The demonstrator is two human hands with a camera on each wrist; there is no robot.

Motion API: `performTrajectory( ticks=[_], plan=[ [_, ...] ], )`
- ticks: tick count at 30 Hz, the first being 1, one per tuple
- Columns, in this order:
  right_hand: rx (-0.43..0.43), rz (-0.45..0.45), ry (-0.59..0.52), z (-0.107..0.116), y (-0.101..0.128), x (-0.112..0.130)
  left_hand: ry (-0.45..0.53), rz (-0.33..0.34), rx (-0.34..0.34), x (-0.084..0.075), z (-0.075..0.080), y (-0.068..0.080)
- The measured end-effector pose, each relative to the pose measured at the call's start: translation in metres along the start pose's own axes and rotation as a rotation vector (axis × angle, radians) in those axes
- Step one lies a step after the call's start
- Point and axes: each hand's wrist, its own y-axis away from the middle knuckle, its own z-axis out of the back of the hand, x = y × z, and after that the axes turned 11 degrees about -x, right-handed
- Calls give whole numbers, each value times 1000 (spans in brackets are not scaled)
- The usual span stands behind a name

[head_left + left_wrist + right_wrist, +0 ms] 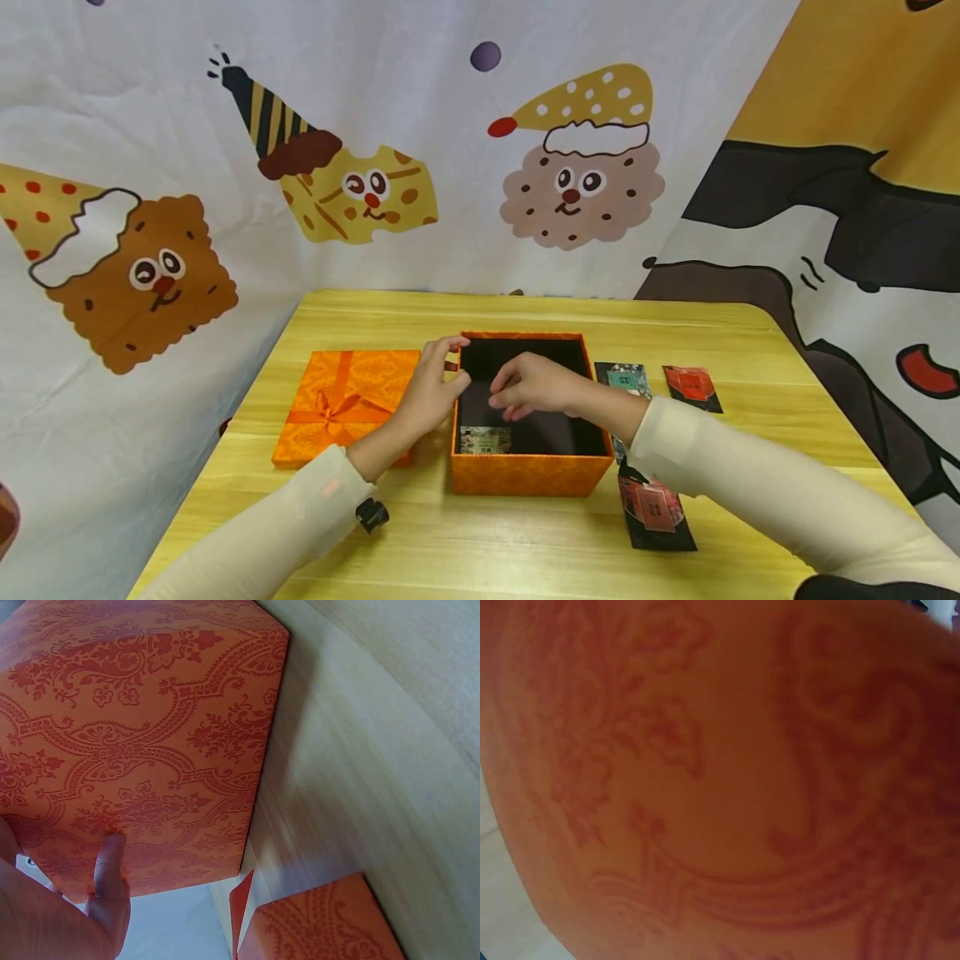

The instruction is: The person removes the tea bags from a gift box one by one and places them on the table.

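An orange patterned box (532, 475) stands uncovered on the table, its inside black. My left hand (427, 387) holds its left wall near the far corner, with the thumb over the rim and a finger (111, 862) pressed against the outer side. Over the box's opening, my right hand (536, 385) hovers with loosely bent fingers pointing down and left; nothing shows between them. Inside the box, at the near left corner, lies a small packet (485, 440) with a pale green label. The right wrist view is filled by the box's blurred outer wall (727, 825).
Left of the box lies its orange lid (307, 437) with a ribbon bow (330, 410). To the right are a teal-labelled packet (628, 379), a red-labelled packet (692, 385) and another red one (656, 512) nearer. A printed cloth (465, 258) hangs behind the table.
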Motion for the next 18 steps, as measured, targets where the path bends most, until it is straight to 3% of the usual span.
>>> performTrajectory(
  ticks=[11,18],
  plan=[
    [229,-130,22,-11,-15,-10,-11,-4,3,0,0,0],
    [273,-89,150,-16,-23,-15,1,-14,4,0,1,0]
  ],
)
